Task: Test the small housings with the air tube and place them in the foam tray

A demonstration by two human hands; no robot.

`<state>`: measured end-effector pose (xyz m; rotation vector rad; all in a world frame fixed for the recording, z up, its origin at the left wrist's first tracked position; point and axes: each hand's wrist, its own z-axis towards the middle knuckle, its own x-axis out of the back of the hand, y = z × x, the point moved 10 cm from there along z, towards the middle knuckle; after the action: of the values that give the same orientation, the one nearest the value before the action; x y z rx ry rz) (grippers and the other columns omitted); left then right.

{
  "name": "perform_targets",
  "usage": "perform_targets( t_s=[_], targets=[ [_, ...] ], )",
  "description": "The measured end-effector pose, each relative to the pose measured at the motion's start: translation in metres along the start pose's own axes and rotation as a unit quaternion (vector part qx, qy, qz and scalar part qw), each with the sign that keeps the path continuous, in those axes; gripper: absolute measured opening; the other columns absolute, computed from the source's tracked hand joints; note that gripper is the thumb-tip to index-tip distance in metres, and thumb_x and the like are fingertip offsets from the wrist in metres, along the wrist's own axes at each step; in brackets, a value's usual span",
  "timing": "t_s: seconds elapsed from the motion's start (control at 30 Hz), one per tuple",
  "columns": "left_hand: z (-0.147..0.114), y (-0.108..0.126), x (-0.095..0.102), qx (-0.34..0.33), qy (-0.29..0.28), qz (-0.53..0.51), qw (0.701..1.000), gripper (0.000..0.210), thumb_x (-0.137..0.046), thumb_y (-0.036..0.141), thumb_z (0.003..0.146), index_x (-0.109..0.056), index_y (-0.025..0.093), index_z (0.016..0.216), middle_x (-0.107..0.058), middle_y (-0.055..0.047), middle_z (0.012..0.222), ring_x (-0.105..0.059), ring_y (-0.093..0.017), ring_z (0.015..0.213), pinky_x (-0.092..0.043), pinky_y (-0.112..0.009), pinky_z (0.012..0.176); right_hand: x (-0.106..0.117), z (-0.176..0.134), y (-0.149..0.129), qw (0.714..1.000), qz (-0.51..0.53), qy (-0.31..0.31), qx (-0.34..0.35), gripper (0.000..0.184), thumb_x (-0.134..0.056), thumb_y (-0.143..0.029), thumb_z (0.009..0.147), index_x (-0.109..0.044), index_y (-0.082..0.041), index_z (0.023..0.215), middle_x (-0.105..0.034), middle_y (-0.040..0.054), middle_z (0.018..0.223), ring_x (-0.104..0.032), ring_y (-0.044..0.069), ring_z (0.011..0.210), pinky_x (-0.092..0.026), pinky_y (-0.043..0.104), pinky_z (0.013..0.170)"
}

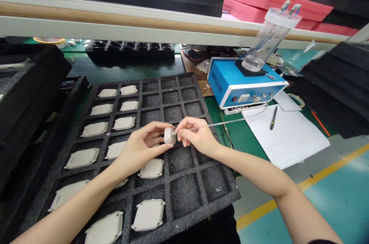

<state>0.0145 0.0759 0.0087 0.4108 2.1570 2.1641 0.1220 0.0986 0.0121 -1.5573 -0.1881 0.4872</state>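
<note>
My left hand [138, 142] is closed on a small beige plastic casing [169, 135], its fingers on top and the thumb below. In my right hand [198, 136], the fingers pinch the end of a thin clear tube [230, 121], whose tip meets the casing's right side. Whether the tip goes into the casing is too small to tell. Beneath both hands lies a black foam tray [167, 198] with square pockets. Flat beige casings [151, 168] sit in its left and middle columns; my left forearm hides some of them.
Behind the tray to the right stands a blue machine [245, 82] carrying a clear cylinder [261, 46]; the tube runs to its front. A pen [273, 118] rests on paper sheets [296, 140]. Dark foam trays [31, 94] are stacked at left. A shelf edge [115, 25] crosses the back.
</note>
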Motion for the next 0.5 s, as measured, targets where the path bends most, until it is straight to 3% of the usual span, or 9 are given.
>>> perform_targets(
  t_s=[0.5],
  targets=[
    [-0.0008, 0.0004, -0.0001, -0.002, 0.0, -0.017, 1.0, 0.041, -0.076, 0.028, 0.066, -0.059, 0.016, 0.101, -0.066, -0.008, 0.103, -0.064, -0.023, 0.097, -0.051, -0.04, 0.093, 0.0004, -0.0006, -0.0002, 1.0, 0.001, 0.001, -0.003, 0.003, -0.053, -0.014, 0.063, -0.056, -0.015, 0.064, -0.057, -0.0041, 0.053, -0.046, 0.005, 0.038, -0.036, 0.018, 0.039]
  ],
)
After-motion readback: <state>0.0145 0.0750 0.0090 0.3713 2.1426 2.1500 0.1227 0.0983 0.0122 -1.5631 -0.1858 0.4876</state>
